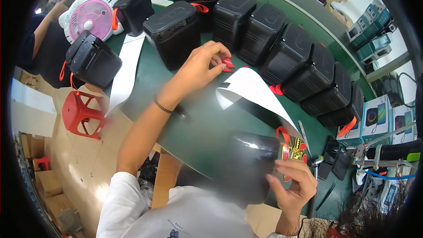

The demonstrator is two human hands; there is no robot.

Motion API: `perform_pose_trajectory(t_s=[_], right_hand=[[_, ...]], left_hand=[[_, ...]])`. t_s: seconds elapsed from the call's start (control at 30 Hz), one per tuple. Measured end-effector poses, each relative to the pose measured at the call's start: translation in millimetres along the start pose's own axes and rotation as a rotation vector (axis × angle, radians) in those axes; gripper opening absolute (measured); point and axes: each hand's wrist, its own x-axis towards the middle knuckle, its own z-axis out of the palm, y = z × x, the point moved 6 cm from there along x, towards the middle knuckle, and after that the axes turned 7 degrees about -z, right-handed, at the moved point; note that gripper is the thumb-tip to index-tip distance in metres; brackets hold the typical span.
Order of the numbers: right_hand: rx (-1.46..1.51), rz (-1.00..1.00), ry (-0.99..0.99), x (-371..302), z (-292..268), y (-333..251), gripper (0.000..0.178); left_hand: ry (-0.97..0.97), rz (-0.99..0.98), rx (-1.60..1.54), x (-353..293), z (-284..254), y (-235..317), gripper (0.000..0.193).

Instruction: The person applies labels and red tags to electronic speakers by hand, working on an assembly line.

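The right hand (296, 185) is nearer the blurred black speaker (253, 163), which is at the table's (150, 88) near edge; its fingertips meet the speaker's right side, though whether that grip is clasping or just touching I can't tell. The speaker's long axis runs roughly away from the body. From the left hand (200, 66), the speaker lies nearer the body and rightward; its fingertips bend round a red piece (228, 63), pinch uncertain.

The left hand (199, 69) is at a red piece (228, 63) on the green worktop (146, 90); the right hand (297, 186) touches a black speaker (253, 161).
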Motion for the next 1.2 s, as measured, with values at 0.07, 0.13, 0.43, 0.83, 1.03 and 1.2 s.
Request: perform_pose_trajectory(t_s=[0.07, 0.13, 0.43, 0.83, 1.03, 1.2], right_hand=[[-0.012, -0.025, -0.028, 7, 3, -1, 0.034], [-0.015, -0.037, -0.034, 12, 3, -1, 0.035], [-0.086, -0.071, -0.093, 29, 3, -8, 0.033], [-0.076, -0.104, -0.075, 20, 5, -1, 0.035], [-0.100, -0.132, -0.085, 15, 5, 0, 0.035], [-0.102, -0.124, -0.082, 13, 3, -1, 0.035]], left_hand=[[0.022, 0.034, -0.018, -1, 1, -6, 0.019], [0.041, 0.071, -0.040, -2, -2, -2, 0.019], [0.057, -0.053, -0.160, -7, -3, -2, 0.018], [0.105, -0.111, 0.073, -4, 3, 3, 0.030], [0.068, 0.146, 0.171, -7, 9, 2, 0.030], [0.004, 0.086, 0.024, -7, 13, -1, 0.033]])
